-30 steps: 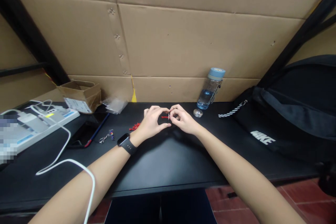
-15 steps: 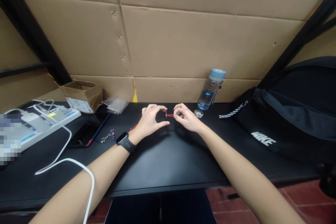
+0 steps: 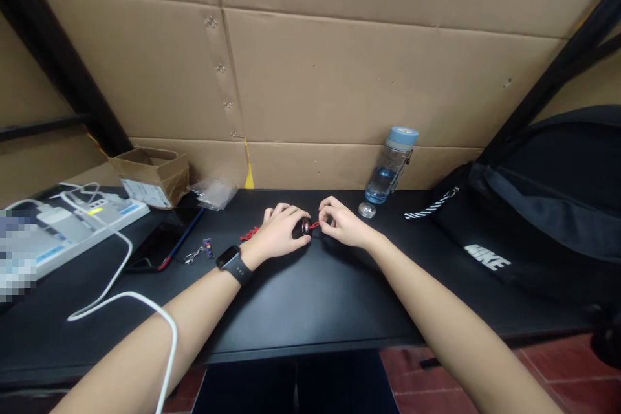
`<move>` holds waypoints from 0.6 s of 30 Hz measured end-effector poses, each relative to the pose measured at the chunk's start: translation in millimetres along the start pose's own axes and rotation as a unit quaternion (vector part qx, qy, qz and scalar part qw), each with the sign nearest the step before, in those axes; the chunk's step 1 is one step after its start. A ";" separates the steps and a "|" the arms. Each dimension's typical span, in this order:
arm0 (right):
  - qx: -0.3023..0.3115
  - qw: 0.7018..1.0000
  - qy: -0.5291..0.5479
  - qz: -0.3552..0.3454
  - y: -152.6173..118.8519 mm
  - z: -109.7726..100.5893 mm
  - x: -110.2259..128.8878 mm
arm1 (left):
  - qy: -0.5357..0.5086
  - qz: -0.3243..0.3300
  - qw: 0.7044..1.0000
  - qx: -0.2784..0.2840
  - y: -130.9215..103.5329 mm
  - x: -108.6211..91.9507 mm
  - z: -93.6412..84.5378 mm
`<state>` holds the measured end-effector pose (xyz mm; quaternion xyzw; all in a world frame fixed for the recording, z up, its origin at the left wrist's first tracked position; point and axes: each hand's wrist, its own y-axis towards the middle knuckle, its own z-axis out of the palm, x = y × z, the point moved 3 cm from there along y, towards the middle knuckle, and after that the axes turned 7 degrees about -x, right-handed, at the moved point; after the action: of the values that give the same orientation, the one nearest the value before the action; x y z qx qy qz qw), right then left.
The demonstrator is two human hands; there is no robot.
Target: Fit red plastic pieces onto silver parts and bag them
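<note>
Between the thumb and fingers of my left hand [image 3: 277, 233] is a small round object [image 3: 305, 227], dark with a shiny silvery rim; its exact kind is too small to tell. A red cord loop [image 3: 314, 225] runs from it toward the right. My right hand [image 3: 342, 224] pinches the other end of that loop, so the cord stretches between both hands, just above the black table [image 3: 310, 310]. Behind my left wrist lies a bunch of red cord or tassel [image 3: 249, 233], partly hidden.
On the left are a power strip [image 3: 92, 233] with white cables, a phone [image 3: 165, 239], a key ring charm [image 3: 207, 248], a cardboard box [image 3: 152, 174] and plastic bags [image 3: 214, 194]. A water bottle [image 3: 388, 168], a clear round piece [image 3: 367, 210] and a black backpack [image 3: 528, 220] stand right.
My left hand has tilted and lowered, turning the round object from edge-on so its face shows. My right hand has shifted slightly down, still pinching the cord.
</note>
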<state>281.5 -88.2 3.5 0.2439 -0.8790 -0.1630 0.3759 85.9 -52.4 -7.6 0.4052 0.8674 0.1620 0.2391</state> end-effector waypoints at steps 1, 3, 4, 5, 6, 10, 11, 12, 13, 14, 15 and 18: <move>0.003 1.000 -0.003 -0.002 -0.2 0.6 -1.4 | 0.003 0.001 1.000 0.004 -0.4 0.7 1.2; 0.004 1.000 -0.008 -0.004 -0.2 1.2 -4.8 | 0.009 0.006 1.000 0.009 -1.1 1.8 3.2; 0.003 1.000 -0.010 -0.004 -0.1 1.2 -6.7 | 0.012 0.010 1.000 0.008 -1.3 2.1 3.9; 0.002 1.000 -0.012 -0.002 0.0 1.0 -8.6 | 0.016 0.015 1.000 0.007 -1.5 2.1 4.3; 0.001 1.000 -0.013 0.001 0.1 0.6 -10.4 | 0.019 0.019 1.000 0.004 -1.6 2.1 4.3; -0.012 1.000 -0.026 0.011 0.9 -2.8 -15.5 | 0.033 0.029 0.999 -0.010 1.1 6.4 -0.8; -0.016 0.999 -0.030 0.012 1.3 -4.3 -16.3 | 0.036 0.028 0.999 -0.015 2.7 10.5 -3.7; -0.021 0.999 -0.035 0.012 1.8 -6.3 -17.3 | 0.037 0.025 0.999 -0.021 4.7 16.3 -7.3; -0.029 0.999 -0.041 0.013 2.5 -9.3 -18.5 | 0.038 0.020 0.999 -0.026 6.9 24.0 -11.5; -0.036 0.998 -0.049 0.013 3.2 -13.3 -20.0 | 0.036 0.015 0.999 -0.027 9.1 33.3 -15.9; -0.046 0.997 -0.061 0.012 3.9 -18.5 -21.9 | 0.032 0.010 0.999 -0.023 10.9 43.6 -20.5; -0.079 0.987 -0.138 0.018 4.2 -41.2 -31.5 | -0.003 -0.008 1.000 0.009 13.2 75.9 -33.8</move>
<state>329.6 -71.6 14.5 0.1728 -0.9109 -0.2576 0.2723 33.4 12.0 5.3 0.4010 0.8713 0.1509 0.2393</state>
